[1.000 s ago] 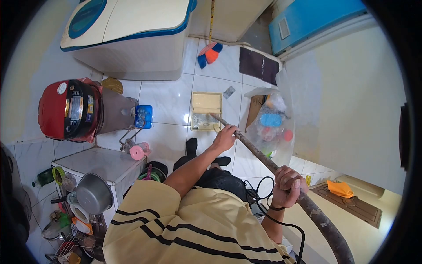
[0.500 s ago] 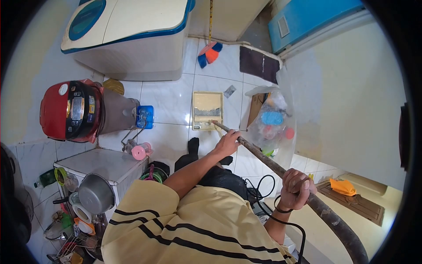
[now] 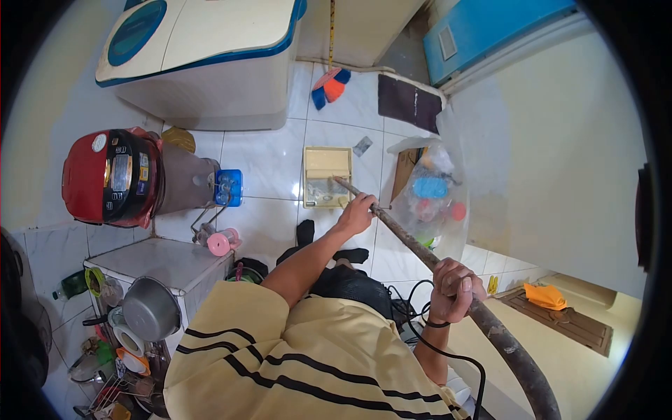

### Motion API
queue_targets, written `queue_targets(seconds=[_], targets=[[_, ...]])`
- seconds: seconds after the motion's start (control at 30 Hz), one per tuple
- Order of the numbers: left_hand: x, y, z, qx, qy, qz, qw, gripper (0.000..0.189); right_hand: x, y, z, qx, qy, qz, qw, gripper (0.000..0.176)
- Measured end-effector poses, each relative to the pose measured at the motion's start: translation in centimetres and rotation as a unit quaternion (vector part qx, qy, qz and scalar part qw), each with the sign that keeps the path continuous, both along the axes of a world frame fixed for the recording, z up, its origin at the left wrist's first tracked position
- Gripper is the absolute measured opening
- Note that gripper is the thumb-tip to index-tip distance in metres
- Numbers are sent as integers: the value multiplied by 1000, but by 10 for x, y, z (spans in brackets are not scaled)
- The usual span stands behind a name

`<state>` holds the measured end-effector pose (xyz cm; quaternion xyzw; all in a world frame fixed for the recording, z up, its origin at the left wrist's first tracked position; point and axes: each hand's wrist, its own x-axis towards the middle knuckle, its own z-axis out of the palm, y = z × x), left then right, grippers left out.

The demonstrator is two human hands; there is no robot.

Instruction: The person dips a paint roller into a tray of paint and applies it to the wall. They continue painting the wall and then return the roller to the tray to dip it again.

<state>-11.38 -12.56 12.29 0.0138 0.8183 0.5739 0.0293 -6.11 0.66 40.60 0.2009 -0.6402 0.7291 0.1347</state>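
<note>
One long pole (image 3: 406, 236) is resting in two firm grips: the left hand (image 3: 358, 213) is curling around it nearer the cream tray (image 3: 327, 155), the right hand (image 3: 456, 288) is wrapping it farther back. The pole's far tip is sitting over the tray, ahead of the left hand, while its other end is extending past the right hand. A pale roller (image 3: 325, 173) is lying across the tray.

The light is bright and the shadows are soft. Small white glare spots shine on the floor tiles (image 3: 264, 164). The wide lens bends straight lines near the edges, and black rounded corners surround the view.
</note>
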Motion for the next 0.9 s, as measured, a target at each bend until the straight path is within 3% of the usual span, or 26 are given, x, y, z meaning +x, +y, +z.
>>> queue_targets(seconds=[0.57, 0.9], targets=[[11, 9, 3, -10, 3, 12, 1000, 34, 2, 8, 5, 6, -10, 4, 1000, 33], [24, 12, 16, -14, -35, -36, 999, 31, 1, 7, 26, 10, -17, -7, 1000, 34]])
